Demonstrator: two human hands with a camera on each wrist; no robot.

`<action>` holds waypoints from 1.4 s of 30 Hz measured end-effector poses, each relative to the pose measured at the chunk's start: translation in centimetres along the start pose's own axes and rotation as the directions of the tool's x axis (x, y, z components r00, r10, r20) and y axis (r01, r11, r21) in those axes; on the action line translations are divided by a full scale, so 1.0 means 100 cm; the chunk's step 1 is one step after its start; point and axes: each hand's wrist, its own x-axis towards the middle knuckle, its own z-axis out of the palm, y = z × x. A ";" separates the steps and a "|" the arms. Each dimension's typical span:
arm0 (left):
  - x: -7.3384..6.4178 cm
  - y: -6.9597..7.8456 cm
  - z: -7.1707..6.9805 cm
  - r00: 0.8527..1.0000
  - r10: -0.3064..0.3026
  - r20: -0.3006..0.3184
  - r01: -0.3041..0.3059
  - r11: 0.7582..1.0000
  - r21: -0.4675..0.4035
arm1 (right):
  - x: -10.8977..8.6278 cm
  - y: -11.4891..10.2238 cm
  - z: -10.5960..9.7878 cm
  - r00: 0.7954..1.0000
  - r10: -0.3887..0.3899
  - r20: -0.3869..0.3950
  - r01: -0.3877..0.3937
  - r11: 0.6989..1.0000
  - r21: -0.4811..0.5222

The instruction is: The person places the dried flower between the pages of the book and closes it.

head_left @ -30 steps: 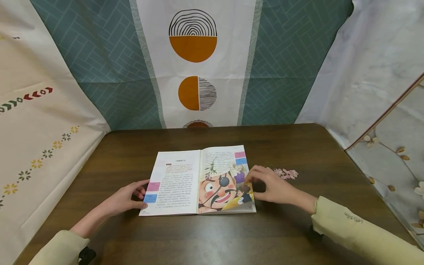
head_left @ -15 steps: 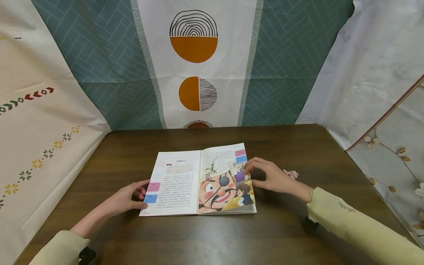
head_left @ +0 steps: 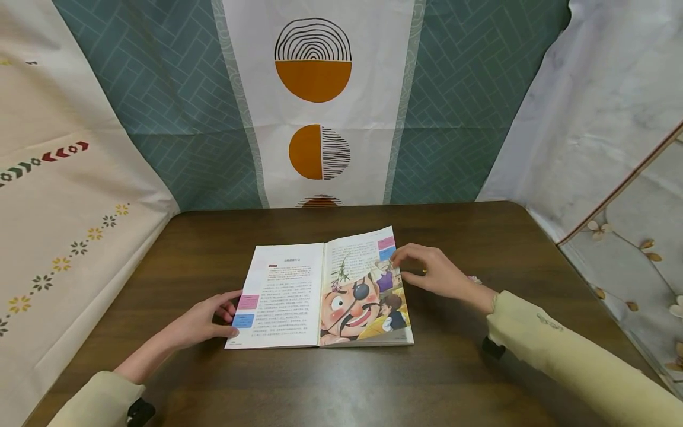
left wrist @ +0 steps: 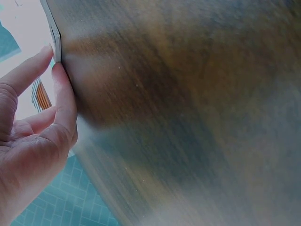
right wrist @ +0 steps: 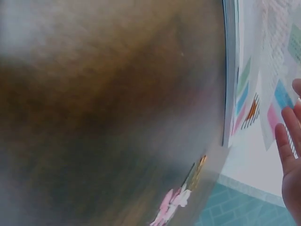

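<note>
An open book [head_left: 288, 296] lies on the table, text on its left page and a cartoon of an eye-patched face on its right. My left hand [head_left: 200, 322] grips the book's left edge, thumb on the page near the lower corner; in the left wrist view, fingertips [left wrist: 58, 70] meet the book's edge. My right hand [head_left: 434, 271] pinches the outer edge of the right page [head_left: 363, 308] between thumb and fingers. In the right wrist view that page [right wrist: 273, 115] stands raised off the pages beneath, my right hand [right wrist: 290, 155] partly cut off by the frame.
Pink flowers with a gold-coloured piece [right wrist: 171, 205] lie on the table [head_left: 341, 385] right of the book, mostly hidden by the right hand in the head view. A thin green sprig [head_left: 341, 273] shows on the right page; whether printed or real, I cannot tell. Patterned cloths hang around.
My right hand has moved up along the page's outer edge, away from me, and the page's upper right corner has lifted. The left hand stays in place.
</note>
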 end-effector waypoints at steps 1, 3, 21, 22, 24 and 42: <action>0.000 0.000 0.000 1.000 -0.002 0.002 0.002 1.000 0.000 | 0.002 0.000 0.000 1.000 -0.004 -0.006 0.004 1.000 -0.002; 0.001 -0.001 0.000 1.000 -0.005 0.005 0.005 1.000 0.000 | 0.007 0.001 -0.001 1.000 -0.006 -0.017 0.006 1.000 0.000; 0.002 -0.003 0.001 1.000 0.012 -0.005 -0.012 1.000 0.003 | 0.053 -0.009 -0.001 0.983 -0.148 -0.104 0.146 0.989 -0.024; 0.002 -0.003 0.001 1.000 0.012 -0.006 -0.012 1.000 0.001 | 0.055 -0.010 -0.001 0.982 -0.155 -0.111 0.153 0.988 -0.025; 0.002 -0.004 0.001 1.000 0.009 -0.006 -0.009 1.000 0.000 | 0.060 -0.013 0.000 0.978 -0.165 -0.125 0.163 0.986 -0.023; 0.000 -0.001 0.002 1.000 0.003 -0.004 -0.003 1.000 -0.015 | 0.098 -0.039 0.007 0.958 -0.243 -0.150 0.250 0.968 0.027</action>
